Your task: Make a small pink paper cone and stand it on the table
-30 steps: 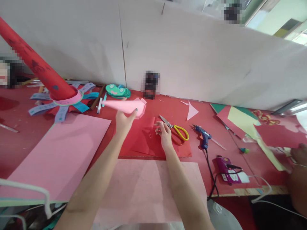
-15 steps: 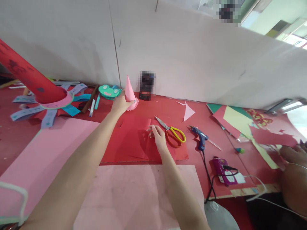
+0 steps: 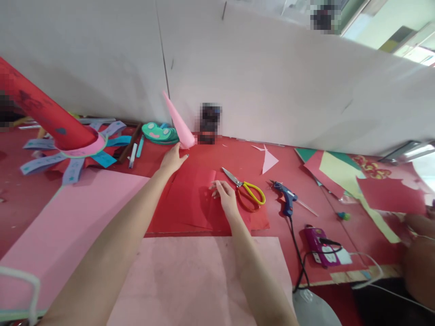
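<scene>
A pink paper cone (image 3: 180,123) leans to the left beside the back wall, its base on the red table. My left hand (image 3: 174,158) is at the cone's base with thumb and fingers apart, not wrapped round it. Whether a fingertip touches the cone is hard to see. Over the red paper sheet (image 3: 190,194), my right hand (image 3: 224,194) rests with loosely bent fingers and nothing visible in them. Just right of it lie scissors (image 3: 244,185) with one yellow and one orange-red handle loop.
A blue glue gun (image 3: 287,198) with a cord lies right of the scissors, near a purple power box (image 3: 322,249). Pink scraps (image 3: 270,160), a red tube with paper strips (image 3: 73,140), green frog cutouts (image 3: 159,133) and a phone-like object (image 3: 209,124) surround the hands. Another person's arm (image 3: 421,253) is at right.
My left hand has let go of the pink cone, opening and dropping slightly to its base. The cone now tilts left. My right hand stays on the red paper.
</scene>
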`<state>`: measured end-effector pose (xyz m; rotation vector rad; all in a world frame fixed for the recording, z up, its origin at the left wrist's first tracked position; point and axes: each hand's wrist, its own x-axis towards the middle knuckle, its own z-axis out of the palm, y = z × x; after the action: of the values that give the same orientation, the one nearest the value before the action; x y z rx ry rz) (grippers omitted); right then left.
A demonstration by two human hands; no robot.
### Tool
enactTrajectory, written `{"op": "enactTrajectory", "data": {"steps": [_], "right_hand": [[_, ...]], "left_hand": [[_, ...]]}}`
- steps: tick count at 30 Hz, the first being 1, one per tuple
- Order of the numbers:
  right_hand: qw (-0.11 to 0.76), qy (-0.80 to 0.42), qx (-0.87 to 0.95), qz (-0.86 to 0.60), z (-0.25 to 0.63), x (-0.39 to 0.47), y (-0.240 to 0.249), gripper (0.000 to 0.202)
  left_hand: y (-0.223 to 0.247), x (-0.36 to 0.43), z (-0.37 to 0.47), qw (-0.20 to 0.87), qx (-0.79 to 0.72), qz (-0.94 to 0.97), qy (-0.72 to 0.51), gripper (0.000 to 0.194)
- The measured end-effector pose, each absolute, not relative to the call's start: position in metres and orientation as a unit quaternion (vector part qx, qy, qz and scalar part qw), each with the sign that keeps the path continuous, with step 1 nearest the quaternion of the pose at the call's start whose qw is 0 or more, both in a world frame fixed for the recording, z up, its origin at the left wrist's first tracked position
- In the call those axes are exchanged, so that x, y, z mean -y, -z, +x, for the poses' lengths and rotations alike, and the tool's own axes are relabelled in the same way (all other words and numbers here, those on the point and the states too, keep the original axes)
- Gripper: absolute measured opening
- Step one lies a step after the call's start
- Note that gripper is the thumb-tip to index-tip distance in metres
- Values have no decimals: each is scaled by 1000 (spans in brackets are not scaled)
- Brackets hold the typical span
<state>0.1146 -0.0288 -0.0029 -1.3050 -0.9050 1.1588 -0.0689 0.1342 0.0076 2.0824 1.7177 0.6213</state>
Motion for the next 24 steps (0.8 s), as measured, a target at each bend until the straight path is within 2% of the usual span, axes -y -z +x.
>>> {"op": "enactTrajectory", "data": {"steps": [14,24], "right_hand": [[552,-498,381,-549,115,28,2,37],[549,-502,385,-546,116,28,2,34]], "left_hand": [[-15,-126,-52,59,-593,800,-72,45],[-11,-129,-49,69,-601,790,-99,46]]}}
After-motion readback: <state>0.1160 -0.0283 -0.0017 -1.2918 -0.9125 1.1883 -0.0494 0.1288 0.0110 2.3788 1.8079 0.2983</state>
